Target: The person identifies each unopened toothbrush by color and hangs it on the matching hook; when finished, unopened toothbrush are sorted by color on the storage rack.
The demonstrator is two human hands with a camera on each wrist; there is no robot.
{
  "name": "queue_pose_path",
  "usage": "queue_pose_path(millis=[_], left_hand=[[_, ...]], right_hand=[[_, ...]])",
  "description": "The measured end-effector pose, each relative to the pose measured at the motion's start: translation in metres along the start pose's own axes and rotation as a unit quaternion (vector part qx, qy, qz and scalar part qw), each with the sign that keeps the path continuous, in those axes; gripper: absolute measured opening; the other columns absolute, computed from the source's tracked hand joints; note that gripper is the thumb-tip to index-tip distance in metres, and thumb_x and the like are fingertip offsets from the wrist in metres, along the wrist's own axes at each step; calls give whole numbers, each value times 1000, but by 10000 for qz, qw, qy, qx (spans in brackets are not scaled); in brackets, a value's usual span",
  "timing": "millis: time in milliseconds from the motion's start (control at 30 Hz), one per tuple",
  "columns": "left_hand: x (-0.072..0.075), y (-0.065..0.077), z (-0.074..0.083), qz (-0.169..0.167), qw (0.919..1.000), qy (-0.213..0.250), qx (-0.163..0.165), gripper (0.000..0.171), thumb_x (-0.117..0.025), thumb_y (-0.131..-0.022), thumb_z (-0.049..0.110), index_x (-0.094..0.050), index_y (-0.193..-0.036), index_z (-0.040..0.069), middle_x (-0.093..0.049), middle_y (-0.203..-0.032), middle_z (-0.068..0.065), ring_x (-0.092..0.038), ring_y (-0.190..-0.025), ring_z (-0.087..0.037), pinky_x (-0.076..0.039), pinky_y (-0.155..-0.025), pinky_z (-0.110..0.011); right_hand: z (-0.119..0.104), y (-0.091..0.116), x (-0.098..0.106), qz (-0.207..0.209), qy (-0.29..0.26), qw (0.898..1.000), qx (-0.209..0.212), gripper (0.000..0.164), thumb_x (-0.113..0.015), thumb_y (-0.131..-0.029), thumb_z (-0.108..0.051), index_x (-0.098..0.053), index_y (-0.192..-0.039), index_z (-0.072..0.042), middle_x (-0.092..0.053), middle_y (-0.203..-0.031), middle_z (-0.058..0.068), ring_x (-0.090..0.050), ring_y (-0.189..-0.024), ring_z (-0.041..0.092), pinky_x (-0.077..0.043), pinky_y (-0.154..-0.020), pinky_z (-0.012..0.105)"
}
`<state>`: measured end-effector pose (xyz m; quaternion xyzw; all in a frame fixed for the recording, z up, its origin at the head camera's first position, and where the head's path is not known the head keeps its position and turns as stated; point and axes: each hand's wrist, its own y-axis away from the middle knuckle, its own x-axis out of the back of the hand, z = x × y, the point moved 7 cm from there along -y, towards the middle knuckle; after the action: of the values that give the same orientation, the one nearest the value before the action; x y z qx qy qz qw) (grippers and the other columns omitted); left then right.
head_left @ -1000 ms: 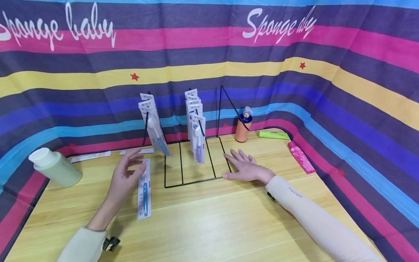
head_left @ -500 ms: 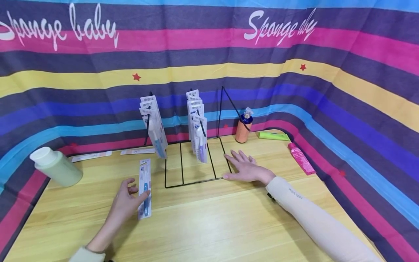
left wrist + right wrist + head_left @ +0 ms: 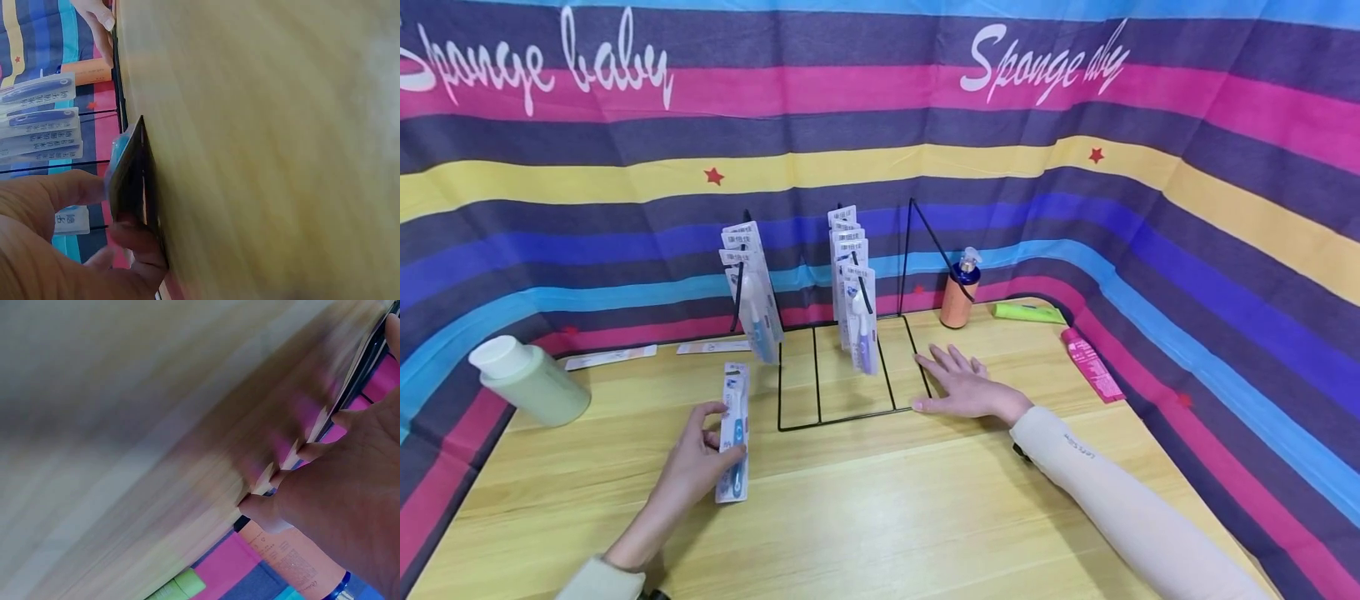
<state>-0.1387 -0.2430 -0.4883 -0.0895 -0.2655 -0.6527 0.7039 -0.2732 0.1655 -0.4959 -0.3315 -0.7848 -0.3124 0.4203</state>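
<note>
In the head view my left hand (image 3: 694, 460) pinches a packaged blue toothbrush (image 3: 735, 425) by its long sides, thumb on the right and fingers on the left. The left wrist view shows the toothbrush pack (image 3: 128, 178) tilted, one long edge raised off the table. My right hand (image 3: 961, 388) rests with spread, fairly straight fingers at the right side of the black wire rack (image 3: 835, 420). Packaged toothbrushes hang on two of the rack's hooks, a left bunch (image 3: 752, 304) and a middle bunch (image 3: 856, 312). The rack's right hook holds nothing.
A pale green bottle (image 3: 535, 385) lies tilted at the left. Two flat packs, one farther left (image 3: 612, 357), lie along the back edge. Behind the right hand stand an orange pump bottle (image 3: 957, 302), a green tube (image 3: 1028, 312) and a pink tube (image 3: 1092, 364). Striped cloth (image 3: 880, 129) surrounds the table.
My left hand has come back from near the left hanging bunch to the toothbrush pack on the table and taken hold of it, tilting it slightly. The right hand stays put.
</note>
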Motion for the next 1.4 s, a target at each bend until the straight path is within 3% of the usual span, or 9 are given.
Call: queue_pose_path(millis=[267, 500, 700, 833, 1033, 1100, 1167, 1233, 1400], left_hand=[[-3, 4, -2, -192, 9984, 519, 151, 54, -70, -104, 3, -46, -152, -3, -63, -121, -20, -61, -90, -21, -58, -69, -32], [1, 18, -7, -127, 9921, 1232, 215, 47, -60, -104, -8, -47, -149, 0, -68, -106, -6, -59, -74, -14, -48, -59, -26], [13, 35, 10, 854, 9846, 1275, -835, 36, -61, -102, -13, -57, -136, -2, -68, -98, -5, -59, -76, -10, -50, -57, -24], [18, 50, 31, 1682, 9533, 1466, -2036, 31, -60, -101, -18, -62, -129, -7, -70, -99, -4, -62, -84, -9, -54, -68, -17], [15, 76, 63, 1856, 8548, 2094, -4372, 34, -54, -88, -35, -56, -120, -25, -70, -116, -9, -68, -100, -13, -55, -89, -16], [10, 82, 71, 1719, 8316, 2163, -4817, 35, -54, -84, -36, -55, -117, -27, -71, -119, -11, -69, -102, -14, -56, -91, -17], [6, 85, 78, 1616, 8217, 2163, -5018, 36, -54, -82, -37, -55, -116, -27, -72, -119, -11, -69, -102, -14, -56, -90, -18], [2, 85, 83, 1532, 8211, 2141, -5064, 36, -55, -81, -37, -56, -116, -26, -72, -119, -11, -69, -101, -14, -56, -90, -18], [-2, 77, 90, 1442, 8395, 1966, -4857, 36, -56, -85, -36, -57, -118, -23, -71, -119, -11, -67, -101, -15, -55, -89, -18]], right_hand=[[-1, 1, 0, 1, 18, 10000, 8, 96, -61, -104, -68, -19, -177, -21, -2, -183, 14, 8, -165, 43, 1, -123, 77], [-3, -1, -1, 15, 68, 10000, 24, 97, -60, -104, -70, -19, -177, -21, -2, -183, 15, 7, -165, 44, 1, -123, 78], [-2, -1, -2, -11, 92, 10000, 3, 97, -59, -104, -70, -19, -177, -21, -2, -183, 14, 8, -165, 44, 1, -123, 78], [-1, 0, -2, -14, 103, 9999, -34, 97, -60, -104, -70, -19, -177, -22, -1, -183, 13, 8, -165, 43, 1, -123, 78], [-1, 0, -1, 11, 87, 10000, -17, 97, -60, -104, -69, -19, -177, -21, -2, -183, 14, 8, -165, 44, 1, -123, 78], [-1, 0, -1, 25, 81, 10000, -21, 97, -60, -104, -70, -19, -177, -22, -3, -183, 14, 7, -165, 44, 1, -123, 78], [-1, -1, 0, 45, 91, 9999, -26, 97, -60, -103, -70, -19, -177, -22, -3, -183, 14, 7, -165, 44, 0, -122, 78], [-1, -1, 0, 60, 92, 9999, -32, 98, -60, -103, -71, -19, -177, -22, -3, -183, 14, 7, -165, 43, 0, -123, 78], [0, 0, -1, 32, 45, 10000, -38, 98, -60, -103, -71, -18, -177, -22, -2, -183, 13, 8, -165, 43, 2, -123, 77]])
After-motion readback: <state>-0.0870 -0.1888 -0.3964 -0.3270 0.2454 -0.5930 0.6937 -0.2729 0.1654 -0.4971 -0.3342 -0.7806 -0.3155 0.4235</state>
